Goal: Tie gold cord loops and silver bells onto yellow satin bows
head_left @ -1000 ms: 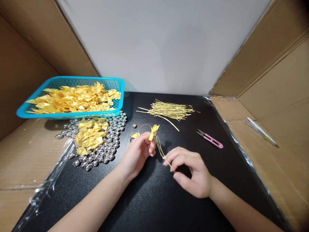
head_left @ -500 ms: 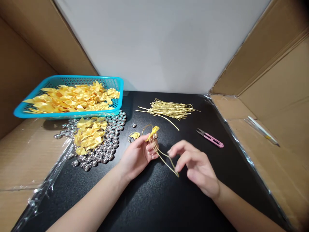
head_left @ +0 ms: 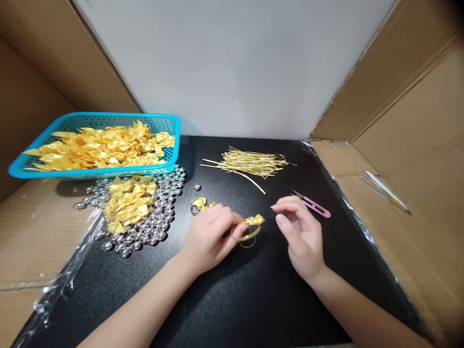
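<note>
Between its thumb and fingers, my left hand (head_left: 213, 234) pinches a yellow ribbon bow (head_left: 256, 220) with a loop of gold cord hanging around and below it. A small silver glint shows beside the bow at the fingertips. My right hand (head_left: 302, 237) is held just to the right, thumb and fingers apart, with nothing visible in it. Behind my left hand lies another yellow bow with cord (head_left: 199, 205), partly hidden by the hand. A single silver bell-like bead (head_left: 197, 187) rests a little farther back.
At the back left stands a blue basket (head_left: 177, 145) of yellow ribbon pieces. Silver beads (head_left: 159, 227) and more yellow pieces (head_left: 126, 203) are heaped before it. Gold cords (head_left: 253, 163) lie at the back. Pink thread snips (head_left: 317, 208) are behind my right hand; a white-handled tool (head_left: 387, 191) lies far right.
My left hand has turned over, palm down, bringing the bow and its cord loop right and nearer. My right hand has left the cord and turned upright. The view has shifted slightly.
</note>
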A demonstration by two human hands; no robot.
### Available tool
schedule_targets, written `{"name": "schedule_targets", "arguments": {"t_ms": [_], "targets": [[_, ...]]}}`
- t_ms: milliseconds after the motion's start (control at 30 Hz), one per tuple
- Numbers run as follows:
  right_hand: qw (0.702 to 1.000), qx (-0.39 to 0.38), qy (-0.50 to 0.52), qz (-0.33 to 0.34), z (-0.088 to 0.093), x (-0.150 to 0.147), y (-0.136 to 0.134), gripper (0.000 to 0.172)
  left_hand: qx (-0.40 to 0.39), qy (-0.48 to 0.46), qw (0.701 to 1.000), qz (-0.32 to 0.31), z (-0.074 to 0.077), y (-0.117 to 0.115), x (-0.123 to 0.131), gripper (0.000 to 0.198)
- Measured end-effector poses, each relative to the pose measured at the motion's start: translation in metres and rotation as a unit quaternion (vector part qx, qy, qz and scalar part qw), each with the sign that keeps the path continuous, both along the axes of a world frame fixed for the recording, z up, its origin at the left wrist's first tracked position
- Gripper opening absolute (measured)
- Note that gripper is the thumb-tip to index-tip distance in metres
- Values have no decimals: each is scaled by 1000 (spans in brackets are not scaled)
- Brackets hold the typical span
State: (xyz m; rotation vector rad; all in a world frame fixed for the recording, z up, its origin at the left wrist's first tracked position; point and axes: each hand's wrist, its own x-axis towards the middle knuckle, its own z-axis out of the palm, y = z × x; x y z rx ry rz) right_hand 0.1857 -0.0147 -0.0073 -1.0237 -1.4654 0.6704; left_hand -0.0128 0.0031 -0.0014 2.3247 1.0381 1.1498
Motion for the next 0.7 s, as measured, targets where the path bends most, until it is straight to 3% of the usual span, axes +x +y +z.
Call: {"name": "schedule_targets", "arguments": {"t_ms": [100, 333, 533, 700], "targets": [[1000, 5, -15, 19, 3, 3, 3, 9, 79, 37, 995, -39, -4, 1, -4, 6], [977, 94, -136, 131, 15, 5, 5, 15, 99, 68, 992, -45, -3, -4, -11, 10], [962, 155, -202, 96, 13, 3, 6, 14, 112, 114, 986, -45, -7, -4, -14, 10], [946, 220, -223, 81, 11, 3, 7, 13, 173, 105, 978, -49, -5, -1, -9, 9]]}}
